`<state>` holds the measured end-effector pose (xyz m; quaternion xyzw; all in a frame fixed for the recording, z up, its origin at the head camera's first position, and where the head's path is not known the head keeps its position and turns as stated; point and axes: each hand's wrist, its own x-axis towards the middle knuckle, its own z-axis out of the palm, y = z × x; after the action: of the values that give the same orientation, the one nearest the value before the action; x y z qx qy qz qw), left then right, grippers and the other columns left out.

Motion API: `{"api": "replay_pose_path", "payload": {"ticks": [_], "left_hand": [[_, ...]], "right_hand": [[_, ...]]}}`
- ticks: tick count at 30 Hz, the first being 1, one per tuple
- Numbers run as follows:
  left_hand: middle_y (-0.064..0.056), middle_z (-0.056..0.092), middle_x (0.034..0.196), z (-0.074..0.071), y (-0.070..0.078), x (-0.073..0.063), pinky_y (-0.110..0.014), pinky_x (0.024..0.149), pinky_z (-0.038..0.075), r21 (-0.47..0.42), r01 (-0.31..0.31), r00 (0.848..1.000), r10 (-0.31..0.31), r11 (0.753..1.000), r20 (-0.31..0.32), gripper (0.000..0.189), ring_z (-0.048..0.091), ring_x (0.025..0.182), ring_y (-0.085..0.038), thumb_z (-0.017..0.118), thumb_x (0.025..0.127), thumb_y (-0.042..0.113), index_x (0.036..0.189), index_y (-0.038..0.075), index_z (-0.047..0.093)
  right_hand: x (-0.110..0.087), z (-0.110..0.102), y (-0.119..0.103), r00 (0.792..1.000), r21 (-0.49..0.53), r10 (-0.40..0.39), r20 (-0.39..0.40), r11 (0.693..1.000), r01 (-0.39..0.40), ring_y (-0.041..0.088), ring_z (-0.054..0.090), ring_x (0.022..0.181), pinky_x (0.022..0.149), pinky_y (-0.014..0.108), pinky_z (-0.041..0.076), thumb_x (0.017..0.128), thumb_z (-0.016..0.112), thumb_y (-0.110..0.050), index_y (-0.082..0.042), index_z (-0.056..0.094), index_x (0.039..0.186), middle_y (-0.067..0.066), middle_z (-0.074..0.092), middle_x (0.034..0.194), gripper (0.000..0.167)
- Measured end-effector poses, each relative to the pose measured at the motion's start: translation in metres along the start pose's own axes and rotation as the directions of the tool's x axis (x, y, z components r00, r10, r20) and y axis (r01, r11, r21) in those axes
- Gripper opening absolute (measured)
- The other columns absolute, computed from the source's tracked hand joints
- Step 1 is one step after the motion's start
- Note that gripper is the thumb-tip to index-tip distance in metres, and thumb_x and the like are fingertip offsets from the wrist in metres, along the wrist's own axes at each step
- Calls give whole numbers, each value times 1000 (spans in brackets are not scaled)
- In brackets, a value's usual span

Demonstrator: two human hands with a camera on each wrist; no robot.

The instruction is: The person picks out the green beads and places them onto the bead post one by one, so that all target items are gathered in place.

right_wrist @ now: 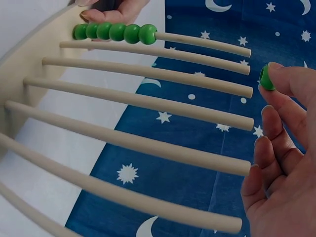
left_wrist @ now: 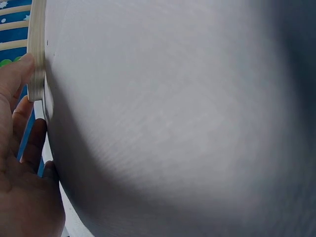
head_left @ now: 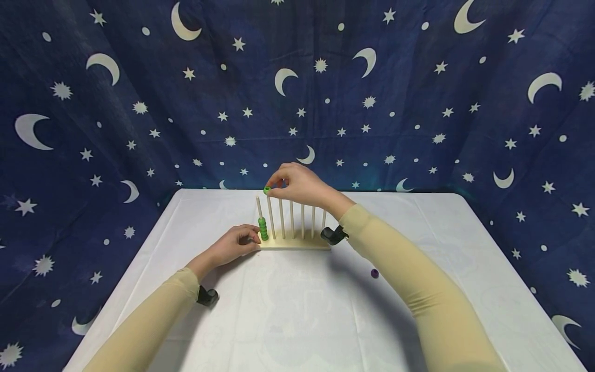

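A wooden peg rack (head_left: 295, 245) with a row of upright pegs stands toward the back of the table. Several green beads (right_wrist: 117, 32) are stacked on its leftmost peg, and the upper part of that peg is bare. My left hand (head_left: 234, 243) grips the left end of the base, thumb on the front edge in the left wrist view. Between thumb and index finger, my right hand (head_left: 299, 185) pinches a single green bead (right_wrist: 266, 78). That bead is close to the tips of the two leftmost pegs. The other pegs carry no beads.
A purple bead (head_left: 374, 273) lies on the white-covered table (head_left: 297, 310), right of the rack and close to my right forearm. Behind the table hangs a dark blue curtain (head_left: 260, 88) with moons and stars. Both wrists wear a black camera mount.
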<state>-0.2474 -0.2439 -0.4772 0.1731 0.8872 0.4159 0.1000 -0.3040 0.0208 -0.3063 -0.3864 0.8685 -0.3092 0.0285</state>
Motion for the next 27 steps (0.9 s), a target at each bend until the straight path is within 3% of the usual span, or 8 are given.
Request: {"api": "replay_pose_path", "payload": {"ticks": [2,6,8,14,16,27], "left_hand": [[-14,55,145,0,-1,0,-57,118,29,-5,-9,1000,9,1000,2,6,44,141,-35,75,95,18,100,16,71],[-15,56,144,0,1,-1,-58,118,29,-10,-30,1000,30,999,0,7,45,140,-36,75,95,17,101,14,72],[-15,56,144,1,2,-1,-58,118,29,-12,-43,999,43,999,-5,7,45,139,-36,75,95,17,101,13,72],[-15,57,142,1,3,-1,-56,118,29,-18,-56,998,56,998,-10,10,46,139,-35,76,94,17,100,10,72],[-15,58,142,1,2,-1,-55,118,29,-18,-60,998,60,998,-11,9,47,138,-35,76,94,16,99,10,72],[-16,57,142,0,1,-1,-54,118,30,-16,-61,998,61,998,-7,10,47,138,-35,75,94,16,101,9,72]], "right_hand": [[2,2,0,1000,-10,-2,2,1000,2,11,54,94,84,34,49,94,74,-39,-27,78,108,-9,62,100,19],[6,3,1,1000,-50,-7,2,999,7,9,52,96,107,40,36,93,75,-43,-30,78,107,-12,61,101,19],[7,3,1,1000,-57,-6,3,998,6,11,52,97,110,42,32,92,76,-44,-31,78,106,-13,61,101,19],[9,2,4,1000,-17,4,5,1000,-4,23,54,106,101,42,35,89,78,-45,-32,79,103,-11,60,103,19],[9,2,5,1000,-9,7,4,1000,-7,21,53,105,104,42,35,89,79,-45,-31,79,102,-10,60,103,19],[14,5,3,1000,8,-3,19,1000,3,16,51,103,90,36,41,88,78,-48,-33,77,101,-10,61,105,19]]}}
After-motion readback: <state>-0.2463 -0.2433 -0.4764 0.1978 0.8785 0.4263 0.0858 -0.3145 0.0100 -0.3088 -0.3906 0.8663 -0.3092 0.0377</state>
